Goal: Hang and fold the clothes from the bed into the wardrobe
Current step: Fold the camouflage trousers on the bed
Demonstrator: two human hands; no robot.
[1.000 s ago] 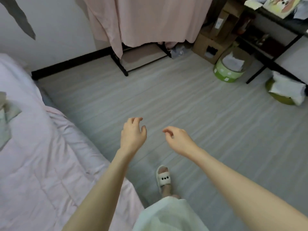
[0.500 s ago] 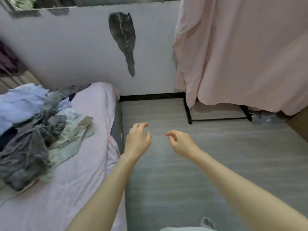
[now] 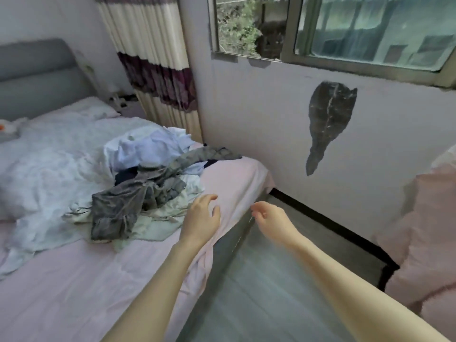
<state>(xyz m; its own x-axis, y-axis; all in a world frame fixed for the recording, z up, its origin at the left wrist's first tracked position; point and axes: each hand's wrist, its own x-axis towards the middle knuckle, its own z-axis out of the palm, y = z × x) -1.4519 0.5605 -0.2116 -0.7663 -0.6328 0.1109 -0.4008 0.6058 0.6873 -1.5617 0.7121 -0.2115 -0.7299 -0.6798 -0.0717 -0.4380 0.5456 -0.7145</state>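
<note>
A heap of clothes (image 3: 148,183) lies on the pink bed (image 3: 74,280): a grey garment (image 3: 123,206) on top, pale green cloth (image 3: 153,225) under it, light blue and white pieces (image 3: 148,149) behind. My left hand (image 3: 201,218) hovers over the bed's edge just right of the heap, fingers loosely curled, holding nothing. My right hand (image 3: 270,217) hangs over the floor beside the bed, fingers loosely bent, empty. The pink cover of the wardrobe (image 3: 424,243) shows at the right edge.
A white crumpled duvet (image 3: 49,154) covers the bed's far part, below a grey headboard (image 3: 37,75). A striped curtain (image 3: 158,58) and a window (image 3: 345,28) are on the wall. Grey floor (image 3: 259,292) runs between bed and wardrobe.
The view has swung left from the floor and wardrobe to the bed and clothes heap. Both empty hands stay out in front, now at the bed's edge.
</note>
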